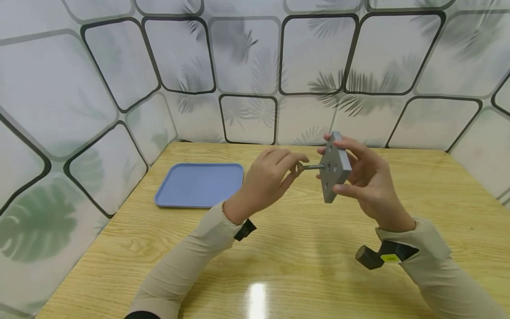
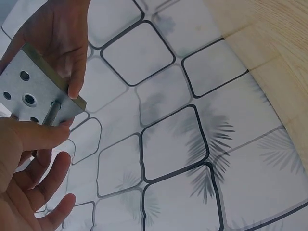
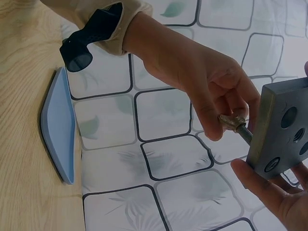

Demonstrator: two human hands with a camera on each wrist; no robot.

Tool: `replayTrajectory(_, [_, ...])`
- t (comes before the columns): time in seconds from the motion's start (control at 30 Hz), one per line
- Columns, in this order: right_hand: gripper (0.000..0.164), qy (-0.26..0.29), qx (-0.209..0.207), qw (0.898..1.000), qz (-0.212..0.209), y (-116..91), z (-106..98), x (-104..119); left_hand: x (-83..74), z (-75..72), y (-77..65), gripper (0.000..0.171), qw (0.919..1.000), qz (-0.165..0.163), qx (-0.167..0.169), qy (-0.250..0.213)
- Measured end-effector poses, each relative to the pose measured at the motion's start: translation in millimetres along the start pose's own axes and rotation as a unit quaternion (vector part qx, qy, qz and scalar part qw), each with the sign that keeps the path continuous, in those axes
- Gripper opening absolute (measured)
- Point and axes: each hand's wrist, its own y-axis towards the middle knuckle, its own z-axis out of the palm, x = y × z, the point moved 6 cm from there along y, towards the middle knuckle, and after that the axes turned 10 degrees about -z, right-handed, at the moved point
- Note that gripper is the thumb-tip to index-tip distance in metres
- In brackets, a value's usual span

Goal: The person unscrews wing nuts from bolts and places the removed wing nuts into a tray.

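Note:
My left hand [image 1: 271, 179] pinches the head of a wing bolt [image 1: 312, 167] between thumb and fingers. The bolt's threaded shank runs level to the right, its tip in a hole of a grey metal plate [image 1: 341, 161]. My right hand [image 1: 368, 181] grips that plate by its edges, thumb at the lower edge and fingers at the upper edge and behind. Several round holes pierce the plate [image 2: 39, 94], seen face-on in the left wrist view. In the right wrist view the brassy bolt head [image 3: 232, 121] shows between the left thumb and fingers. Both things are held up above the table.
A shallow blue tray [image 1: 199, 185] lies on the wooden table [image 1: 295, 248] to the left, beyond the left forearm. Patterned white panels [image 1: 247, 57] stand around the table's back and left side. Each wrist wears a black strap with a camera [image 1: 368, 257].

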Motion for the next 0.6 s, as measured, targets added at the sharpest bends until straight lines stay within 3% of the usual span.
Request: replayTrajectory(0.6, [0.062,0.0,0.007,1.0,-0.005,-0.1,0.5,0.5,2.8,-3.2,-0.5,0.016,0.9998,-0.013,0.001,-0.017])
